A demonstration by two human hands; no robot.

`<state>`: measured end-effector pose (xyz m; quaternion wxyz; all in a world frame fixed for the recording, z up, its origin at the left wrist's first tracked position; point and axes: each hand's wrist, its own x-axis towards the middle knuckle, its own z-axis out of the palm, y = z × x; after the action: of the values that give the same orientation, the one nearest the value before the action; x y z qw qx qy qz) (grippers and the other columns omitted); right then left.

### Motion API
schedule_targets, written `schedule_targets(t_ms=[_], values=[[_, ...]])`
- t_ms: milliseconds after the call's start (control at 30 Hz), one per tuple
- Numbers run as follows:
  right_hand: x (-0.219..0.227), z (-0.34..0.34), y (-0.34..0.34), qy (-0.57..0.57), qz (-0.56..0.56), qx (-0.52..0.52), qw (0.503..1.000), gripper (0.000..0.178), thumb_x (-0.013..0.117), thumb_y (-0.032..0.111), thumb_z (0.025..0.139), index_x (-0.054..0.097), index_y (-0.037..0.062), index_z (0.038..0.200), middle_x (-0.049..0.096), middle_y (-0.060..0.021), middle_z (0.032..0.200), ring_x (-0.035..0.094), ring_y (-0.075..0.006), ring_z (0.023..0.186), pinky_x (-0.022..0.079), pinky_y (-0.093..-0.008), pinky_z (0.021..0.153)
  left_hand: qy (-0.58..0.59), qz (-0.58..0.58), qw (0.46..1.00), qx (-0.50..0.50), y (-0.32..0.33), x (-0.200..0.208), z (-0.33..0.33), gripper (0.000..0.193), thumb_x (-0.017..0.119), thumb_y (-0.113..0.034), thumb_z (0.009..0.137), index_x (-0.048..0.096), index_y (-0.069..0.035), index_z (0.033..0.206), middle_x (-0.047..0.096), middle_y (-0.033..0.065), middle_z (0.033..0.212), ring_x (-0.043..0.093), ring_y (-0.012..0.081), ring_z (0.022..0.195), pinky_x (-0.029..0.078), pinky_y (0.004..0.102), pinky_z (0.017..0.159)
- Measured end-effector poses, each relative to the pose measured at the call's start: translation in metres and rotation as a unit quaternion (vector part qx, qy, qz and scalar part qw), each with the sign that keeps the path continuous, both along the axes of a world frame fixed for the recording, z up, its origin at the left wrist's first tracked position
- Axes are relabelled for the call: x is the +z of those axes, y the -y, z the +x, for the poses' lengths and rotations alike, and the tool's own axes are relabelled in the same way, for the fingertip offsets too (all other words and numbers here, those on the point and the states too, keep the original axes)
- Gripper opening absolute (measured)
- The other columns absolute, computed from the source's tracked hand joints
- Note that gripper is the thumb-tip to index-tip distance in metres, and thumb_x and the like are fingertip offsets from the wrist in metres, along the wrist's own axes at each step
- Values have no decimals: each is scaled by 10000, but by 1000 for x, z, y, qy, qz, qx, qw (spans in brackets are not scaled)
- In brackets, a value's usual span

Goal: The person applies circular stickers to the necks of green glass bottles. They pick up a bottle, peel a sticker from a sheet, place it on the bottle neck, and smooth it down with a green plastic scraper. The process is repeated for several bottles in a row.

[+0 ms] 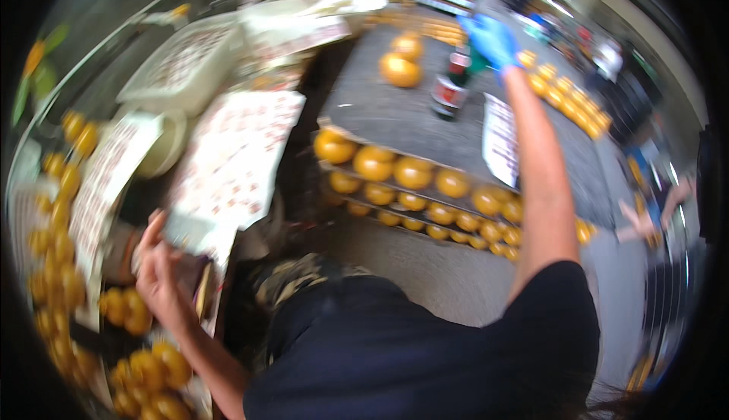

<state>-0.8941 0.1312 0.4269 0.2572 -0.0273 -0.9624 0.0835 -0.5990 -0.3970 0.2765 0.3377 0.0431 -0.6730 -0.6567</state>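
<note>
My right hand, in a blue glove, reaches far over a dark grey tabletop. Under its palm is something green; whether I grip it is lost in the blur. Just left of that hand stands a dark bottle with a red neck and a red-and-white label. My left hand is bare, its fingers stretched out and apart beside a white sheet of small reddish prints. No object shows in its fingers.
Two glossy yellow-orange balls sit on the tabletop; rows of similar balls line its near side. A printed strip lies beneath my right forearm. Left are a white bin and more balls. Another person's hand shows right.
</note>
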Motion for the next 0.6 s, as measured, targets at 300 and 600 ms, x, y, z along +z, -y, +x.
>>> schedule_targets(t_ms=[300,600], values=[[-44,-8,-17,-229,-151,165,948,499,531,400,934,574,27,1262,584,-139,1276,526,-249,1198,365,-350,1053,-4,-47,997,-58,-14,2,19,197,645,-140,884,632,-18,730,656,104,1087,590,184,1032,440,314,896],[-127,130,288,-8,-326,552,767,412,476,277,980,570,-40,1224,591,-144,1243,523,-239,1182,354,-359,1058,-6,-17,1000,7,-18,-29,81,172,662,-135,843,647,-35,982,653,87,805,630,173,728,492,291,701]])
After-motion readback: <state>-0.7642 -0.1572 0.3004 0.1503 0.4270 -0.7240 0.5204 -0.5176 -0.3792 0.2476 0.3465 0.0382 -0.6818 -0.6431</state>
